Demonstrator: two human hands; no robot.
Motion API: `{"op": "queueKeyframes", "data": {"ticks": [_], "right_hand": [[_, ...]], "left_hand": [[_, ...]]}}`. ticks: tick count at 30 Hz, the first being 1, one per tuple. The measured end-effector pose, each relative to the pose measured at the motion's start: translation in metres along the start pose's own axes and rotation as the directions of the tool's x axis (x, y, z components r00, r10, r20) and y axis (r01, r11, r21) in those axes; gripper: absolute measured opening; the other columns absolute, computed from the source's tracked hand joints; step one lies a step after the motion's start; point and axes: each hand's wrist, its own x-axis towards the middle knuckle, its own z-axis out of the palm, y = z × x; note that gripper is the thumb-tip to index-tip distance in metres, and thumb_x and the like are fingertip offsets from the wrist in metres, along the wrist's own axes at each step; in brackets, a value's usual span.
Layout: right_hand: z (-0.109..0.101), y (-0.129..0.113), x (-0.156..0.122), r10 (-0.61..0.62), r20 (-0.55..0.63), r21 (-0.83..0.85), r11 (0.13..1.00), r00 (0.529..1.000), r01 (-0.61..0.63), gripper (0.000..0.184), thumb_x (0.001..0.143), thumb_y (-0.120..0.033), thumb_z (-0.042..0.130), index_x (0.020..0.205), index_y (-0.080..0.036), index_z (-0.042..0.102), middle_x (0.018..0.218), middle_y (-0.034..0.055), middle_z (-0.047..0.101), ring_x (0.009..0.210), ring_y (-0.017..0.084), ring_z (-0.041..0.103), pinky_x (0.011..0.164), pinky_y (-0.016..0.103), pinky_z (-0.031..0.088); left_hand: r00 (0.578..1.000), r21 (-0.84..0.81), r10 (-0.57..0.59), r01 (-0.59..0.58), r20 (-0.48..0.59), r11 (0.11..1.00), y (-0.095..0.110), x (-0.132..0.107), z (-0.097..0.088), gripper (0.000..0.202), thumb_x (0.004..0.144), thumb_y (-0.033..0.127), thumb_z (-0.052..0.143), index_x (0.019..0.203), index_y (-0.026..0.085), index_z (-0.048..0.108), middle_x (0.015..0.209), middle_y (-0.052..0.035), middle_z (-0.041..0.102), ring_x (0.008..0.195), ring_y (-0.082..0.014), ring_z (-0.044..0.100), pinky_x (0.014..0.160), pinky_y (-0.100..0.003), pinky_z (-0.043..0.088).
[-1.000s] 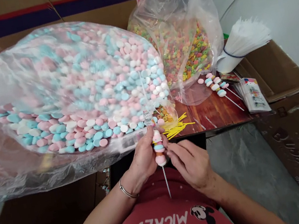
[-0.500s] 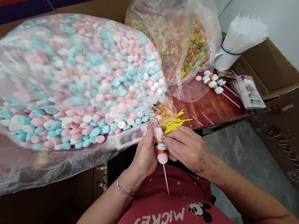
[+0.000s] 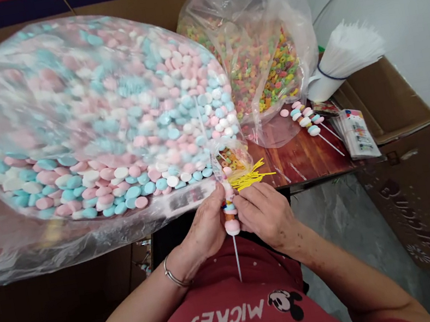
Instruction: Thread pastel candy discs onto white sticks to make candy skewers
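Note:
Between my two hands stands a candy skewer (image 3: 232,227), pink, white and blue sweets with ring pieces on a white stick that points down toward my shirt. My left hand (image 3: 205,224) is closed along its left side. My right hand (image 3: 268,211) grips its right side with bent fingers, their tips partly hidden. Just beyond the hands lie yellow twist ties (image 3: 251,175) and a small bag of ring candies (image 3: 234,156). A big clear bag of pink, white and blue sweets (image 3: 136,188) fills the table to the left.
Behind is a bag of colourful ring candies (image 3: 282,68). To the right lie finished-looking skewers (image 3: 307,118), a stack of printed packets (image 3: 360,135) and a white jug (image 3: 324,85) holding white sticks (image 3: 349,51). Cardboard boxes (image 3: 408,199) stand beside the table edge.
My hands stay around the skewer, with only a slight shift of the right fingers. The whole view has moved a little.

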Motion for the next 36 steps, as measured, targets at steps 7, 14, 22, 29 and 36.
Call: {"op": "queueKeyframes", "data": {"ticks": [7,14,22,29,36], "right_hand": [[0.006,0.004,0.002,0.034,0.053,0.064,0.997,0.998,-0.038,0.027,0.097,-0.023,0.043,0.079,-0.015,0.062,0.073,0.0065,0.057,0.071,0.020,0.048,0.064,0.034,0.040],[0.015,0.006,0.000,0.088,0.062,0.034,0.995,0.994,-0.090,0.029,0.095,-0.012,0.039,0.073,-0.018,0.058,0.069,0.0040,0.054,0.066,0.018,0.045,0.062,0.030,0.038],[0.023,-0.003,-0.006,0.092,-0.018,0.148,0.985,0.996,-0.089,0.024,0.091,-0.013,0.041,0.073,-0.020,0.054,0.069,0.0032,0.055,0.067,0.018,0.046,0.064,0.030,0.040],[0.023,-0.016,-0.018,0.087,-0.075,0.299,0.952,0.993,-0.060,0.020,0.089,-0.009,0.048,0.073,-0.021,0.051,0.068,0.0019,0.057,0.064,0.016,0.048,0.060,0.028,0.044],[0.015,-0.012,-0.013,0.141,-0.077,0.307,0.945,0.987,-0.111,0.015,0.090,-0.013,0.050,0.100,-0.018,0.059,0.087,0.0076,0.065,0.080,0.019,0.060,0.073,0.034,0.054]], "left_hand": [[0.996,0.028,-0.052,0.050,0.067,0.998,0.003,-0.003,-0.004,0.043,0.072,0.052,0.078,0.083,0.013,0.066,0.073,-0.0048,0.069,0.080,-0.0238,0.070,0.067,-0.034,0.060],[0.995,0.190,-0.062,0.046,0.076,0.981,0.004,-0.013,-0.006,0.034,0.063,0.021,0.079,0.092,0.015,0.064,0.071,-0.0002,0.065,0.063,-0.0163,0.065,0.055,-0.030,0.059],[0.998,0.391,0.068,-0.061,-0.004,0.918,-0.009,-0.018,-0.019,0.025,0.079,0.024,0.066,0.103,0.019,0.062,0.081,0.0017,0.064,0.063,-0.0095,0.057,0.057,-0.021,0.051],[0.990,0.277,0.135,-0.118,-0.043,0.954,-0.008,-0.021,-0.028,0.018,0.075,0.026,0.072,0.087,0.016,0.062,0.074,0.0027,0.061,0.061,-0.0083,0.050,0.055,-0.019,0.043],[0.995,0.233,0.098,-0.097,0.005,0.968,-0.004,-0.027,-0.019,0.025,0.072,0.024,0.075,0.094,0.016,0.065,0.074,0.0021,0.062,0.059,-0.0077,0.052,0.056,-0.019,0.047]]}}
